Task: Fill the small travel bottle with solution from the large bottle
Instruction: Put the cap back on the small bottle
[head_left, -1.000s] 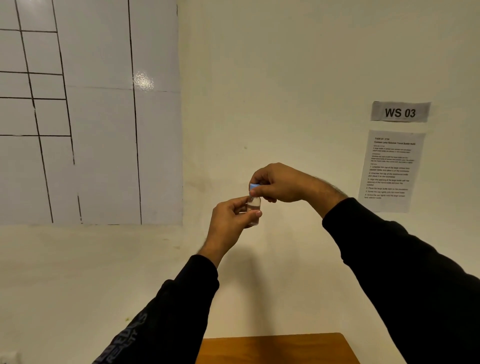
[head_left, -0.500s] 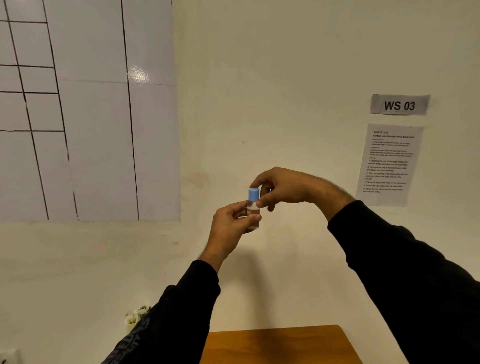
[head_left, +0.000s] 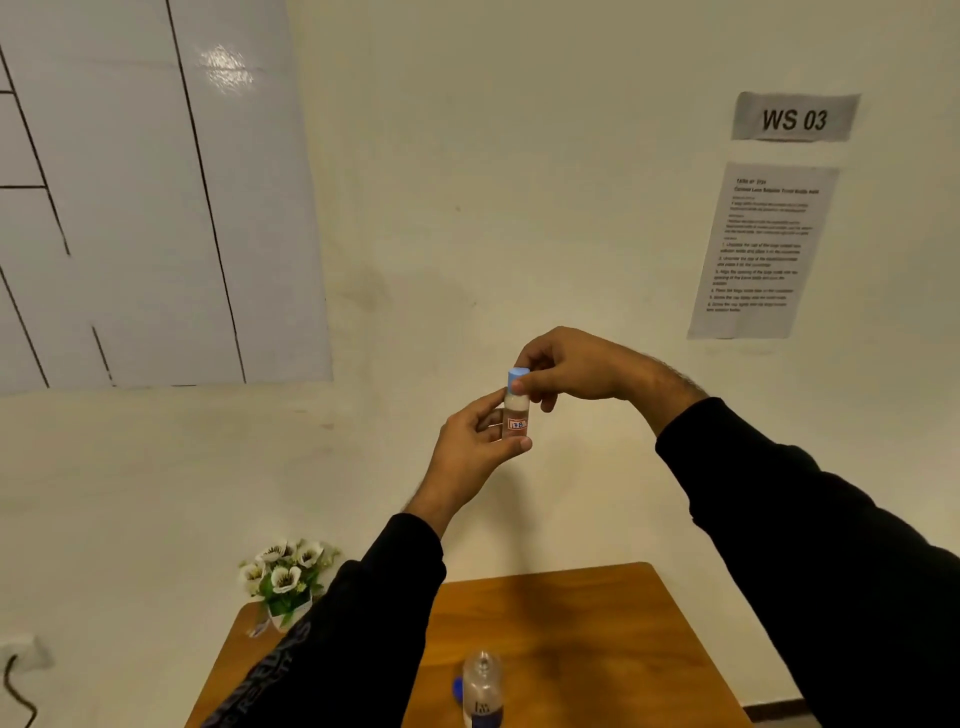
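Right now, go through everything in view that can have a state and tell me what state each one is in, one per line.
small travel bottle: upright, capped, held in the air above the table
blue cap: on the small bottle
left hand: grips the small bottle's body
right hand: pinches the blue cap
large bottle: upright on the table, cap off
flowers: standing at the table's far left corner

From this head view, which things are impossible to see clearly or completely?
- Instruction sheet: the print is too small and blurred to read.
- Large bottle: its base is cut off by the bottom edge.
- Blue thing beside it: mostly hidden behind that bottle.
- Small bottle: its fill level is unclear, partly covered by the left hand.
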